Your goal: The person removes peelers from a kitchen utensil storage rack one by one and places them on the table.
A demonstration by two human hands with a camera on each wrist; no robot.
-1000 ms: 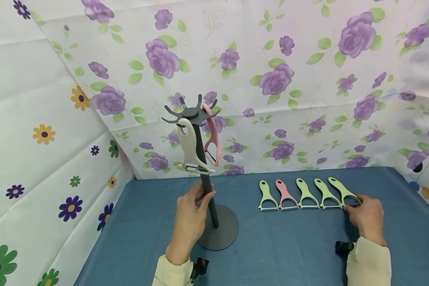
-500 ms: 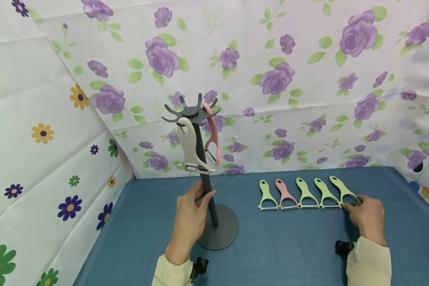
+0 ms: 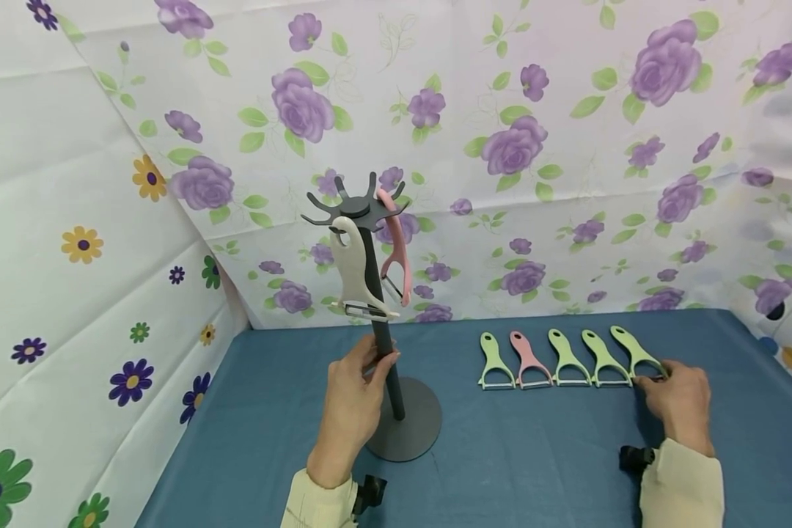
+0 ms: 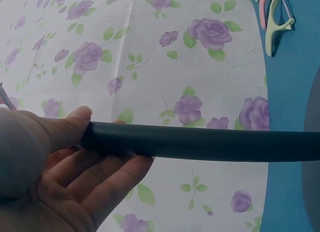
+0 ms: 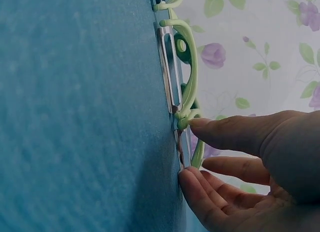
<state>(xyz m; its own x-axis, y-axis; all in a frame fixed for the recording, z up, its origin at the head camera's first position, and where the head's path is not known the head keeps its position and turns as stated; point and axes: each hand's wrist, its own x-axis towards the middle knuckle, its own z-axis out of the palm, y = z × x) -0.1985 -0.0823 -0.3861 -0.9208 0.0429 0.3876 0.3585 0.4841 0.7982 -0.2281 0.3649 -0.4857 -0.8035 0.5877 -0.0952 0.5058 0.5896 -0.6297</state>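
Note:
A dark grey stand (image 3: 394,400) with a round base and a crown of hooks stands left of centre. My left hand (image 3: 351,403) holds its pole between thumb and fingers, also visible in the left wrist view. From the hooks hang a white peeler (image 3: 351,271) and a pink peeler (image 3: 393,246). At the right, my right hand (image 3: 680,400) pinches the blade end of the rightmost green peeler (image 3: 627,343), which lies on the table. In the right wrist view the thumb (image 5: 225,132) touches one corner of its head, with fingertips at the far side.
Left of that peeler lie several more in a row: a green peeler (image 3: 602,356), another green peeler (image 3: 563,352), a pink peeler (image 3: 524,352) and a green peeler (image 3: 491,356). A blue cloth (image 3: 521,462) covers the table. Flowered sheets (image 3: 462,147) rise behind and at the sides.
The rightmost green peeler's handle end has shifted slightly to the right and away from me, its blade end staying at my right hand. My left hand and the stand keep their places.

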